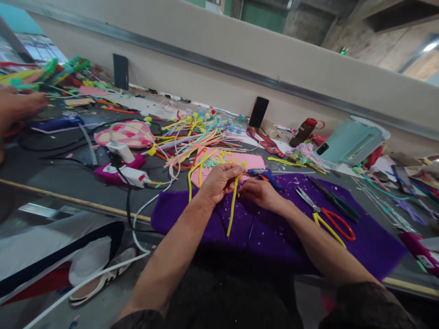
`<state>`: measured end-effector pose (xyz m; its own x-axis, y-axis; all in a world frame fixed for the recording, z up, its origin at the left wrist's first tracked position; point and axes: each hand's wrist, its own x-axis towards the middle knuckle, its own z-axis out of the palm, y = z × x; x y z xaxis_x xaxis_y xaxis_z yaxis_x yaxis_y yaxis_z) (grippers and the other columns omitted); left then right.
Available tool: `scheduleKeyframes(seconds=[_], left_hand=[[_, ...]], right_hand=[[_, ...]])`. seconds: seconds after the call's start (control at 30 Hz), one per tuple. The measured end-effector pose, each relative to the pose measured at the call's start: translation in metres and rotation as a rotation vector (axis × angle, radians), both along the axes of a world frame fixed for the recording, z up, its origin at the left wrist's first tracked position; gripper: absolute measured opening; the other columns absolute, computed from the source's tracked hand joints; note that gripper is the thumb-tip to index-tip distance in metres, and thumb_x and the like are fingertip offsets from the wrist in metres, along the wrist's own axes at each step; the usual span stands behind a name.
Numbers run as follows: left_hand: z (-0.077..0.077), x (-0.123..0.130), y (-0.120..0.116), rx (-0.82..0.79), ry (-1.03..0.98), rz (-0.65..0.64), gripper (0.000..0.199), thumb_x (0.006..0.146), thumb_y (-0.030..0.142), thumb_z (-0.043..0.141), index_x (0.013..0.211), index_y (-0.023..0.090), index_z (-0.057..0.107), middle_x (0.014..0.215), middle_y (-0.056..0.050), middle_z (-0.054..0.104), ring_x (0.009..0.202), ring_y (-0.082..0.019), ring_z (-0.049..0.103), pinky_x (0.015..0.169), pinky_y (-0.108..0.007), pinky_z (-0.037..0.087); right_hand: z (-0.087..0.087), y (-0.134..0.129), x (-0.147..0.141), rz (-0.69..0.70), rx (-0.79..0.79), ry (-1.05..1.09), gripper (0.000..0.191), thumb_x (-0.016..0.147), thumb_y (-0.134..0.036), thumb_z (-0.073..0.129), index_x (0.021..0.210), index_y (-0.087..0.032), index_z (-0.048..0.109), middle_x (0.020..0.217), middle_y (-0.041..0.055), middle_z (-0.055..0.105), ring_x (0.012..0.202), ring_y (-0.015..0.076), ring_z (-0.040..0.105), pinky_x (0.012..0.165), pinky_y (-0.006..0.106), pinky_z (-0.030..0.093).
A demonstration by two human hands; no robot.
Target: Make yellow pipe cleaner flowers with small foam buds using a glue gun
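My left hand [221,183] is closed in a pinch on a yellow pipe cleaner [232,212], which hangs down over a purple cloth [281,233]. A small yellow piece shows at its fingertips. Just to the right, my right hand [259,194] has its fingers closed near the pipe cleaner; what they hold is too small to name. Behind both hands lies a pink board [252,161] with small yellow and green pieces. A blue glue gun [269,177] rests beyond my right hand. Scissors with red and yellow handles [325,214] lie on the cloth to the right.
Dark pliers [338,199] lie beyond the scissors. Bundled pipe cleaners [192,139] spread behind the board. On the left are a power strip [126,172], cables and another person's hand [20,107]. A phone [259,112], a bottle [303,132] and a teal box [353,139] stand behind.
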<state>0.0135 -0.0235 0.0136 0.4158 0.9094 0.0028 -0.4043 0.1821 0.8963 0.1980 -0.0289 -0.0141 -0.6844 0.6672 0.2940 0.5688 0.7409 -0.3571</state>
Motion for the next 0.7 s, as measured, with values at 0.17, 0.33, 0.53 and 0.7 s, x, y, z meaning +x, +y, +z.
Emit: scheduleKeyframes(seconds=[0.17, 0.33, 0.53, 0.7], left_hand=[[-0.003, 0.002, 0.0, 0.019, 0.0, -0.03, 0.021, 0.065, 0.031, 0.066, 0.073, 0.011, 0.061, 0.052, 0.003, 0.056, 0.031, 0.0, 0.038, 0.028, -0.013, 0.022], [-0.003, 0.003, -0.001, 0.029, 0.013, -0.022, 0.021, 0.065, 0.031, 0.065, 0.072, 0.012, 0.06, 0.052, 0.003, 0.056, 0.031, 0.0, 0.037, 0.028, -0.013, 0.021], [-0.002, 0.006, -0.001, -0.007, 0.086, -0.042, 0.02, 0.065, 0.03, 0.064, 0.072, 0.012, 0.06, 0.051, 0.003, 0.056, 0.029, 0.0, 0.036, 0.026, -0.013, 0.021], [-0.006, 0.01, 0.0, -0.04, 0.133, -0.079, 0.02, 0.067, 0.031, 0.063, 0.072, 0.012, 0.061, 0.051, 0.002, 0.057, 0.028, -0.001, 0.036, 0.026, -0.013, 0.021]], right_hand=[[-0.017, 0.009, -0.005, 0.036, -0.018, 0.017, 0.016, 0.081, -0.02, 0.051, 0.092, -0.02, 0.063, 0.088, 0.0052, 0.06, 0.077, 0.0146, 0.058, 0.068, 0.024, 0.043], [-0.016, 0.009, -0.01, 0.014, -0.057, 0.021, 0.012, 0.078, -0.018, 0.053, 0.086, -0.02, 0.062, 0.085, 0.0039, 0.06, 0.081, 0.0155, 0.056, 0.073, 0.025, 0.042], [0.002, 0.003, 0.0, -0.208, -0.273, 0.379, 0.009, 0.077, -0.022, 0.05, 0.079, -0.017, 0.058, 0.07, -0.0004, 0.058, 0.061, 0.0109, 0.052, 0.058, 0.022, 0.041], [0.022, -0.003, 0.013, -0.335, -0.493, 0.784, 0.014, 0.071, -0.029, 0.059, 0.078, -0.016, 0.057, 0.059, -0.0026, 0.055, 0.05, 0.009, 0.048, 0.049, 0.021, 0.039]])
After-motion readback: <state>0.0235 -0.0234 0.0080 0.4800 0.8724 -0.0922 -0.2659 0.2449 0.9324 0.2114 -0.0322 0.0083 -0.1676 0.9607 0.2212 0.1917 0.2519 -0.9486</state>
